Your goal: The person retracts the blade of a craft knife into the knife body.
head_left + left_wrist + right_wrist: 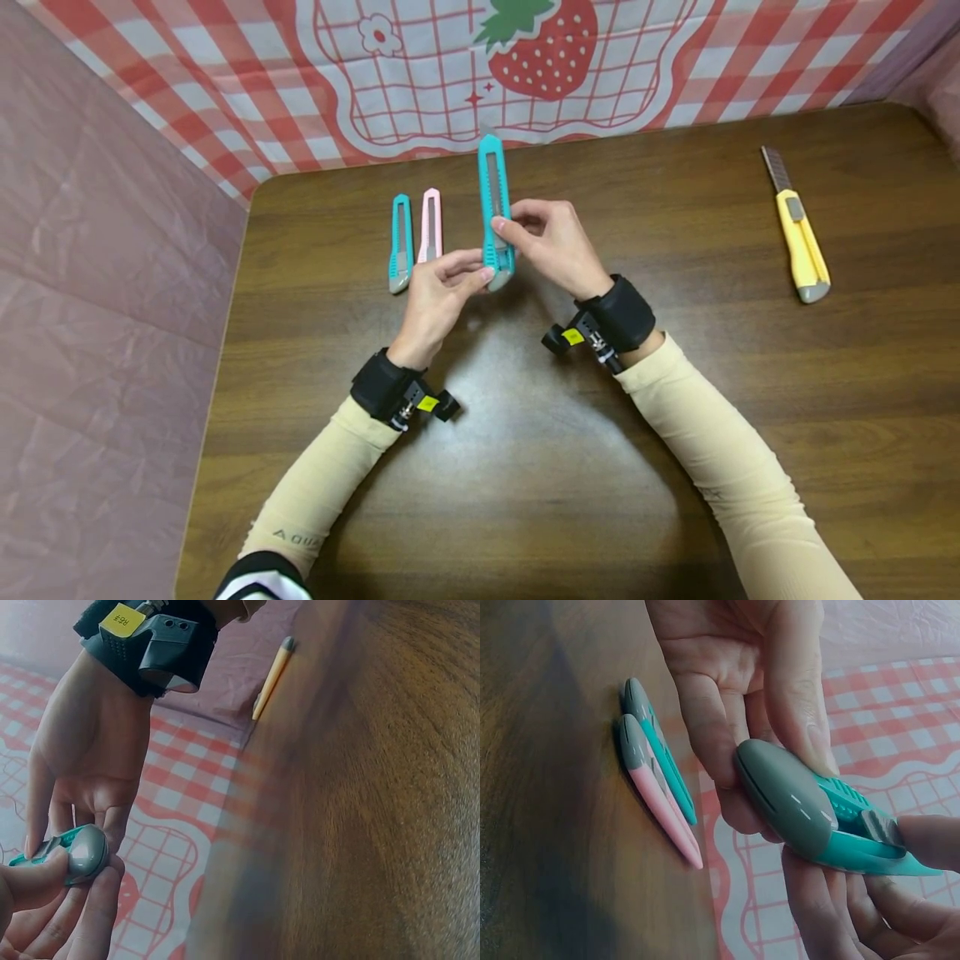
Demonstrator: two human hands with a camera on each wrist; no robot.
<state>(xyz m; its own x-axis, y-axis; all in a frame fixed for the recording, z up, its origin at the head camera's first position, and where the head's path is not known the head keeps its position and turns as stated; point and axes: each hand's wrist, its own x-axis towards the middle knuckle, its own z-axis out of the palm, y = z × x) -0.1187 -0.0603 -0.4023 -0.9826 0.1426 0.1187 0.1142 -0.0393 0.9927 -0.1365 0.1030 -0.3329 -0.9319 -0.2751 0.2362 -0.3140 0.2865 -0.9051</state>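
A teal utility knife [493,179] is held upright between both hands, its grey end cap [784,791] toward the wrists and a thin bit of blade at its far tip. The left hand [438,300] pinches it near the capped end, thumb on the front and fingers behind. Farther up, the right hand [555,246] grips the body, its thumb against the grey slider [881,826]. Left of the hands, a second teal utility knife [402,237] and a pink one [431,221] lie side by side; the left hand overlaps the pink one's lower end.
A yellow utility knife [804,246] with its blade extended lies at the right of the wooden table [540,483]. Behind the table hangs a red-and-white checked cloth [420,92] with a strawberry print. Pink fabric [105,333] hangs along the left side.
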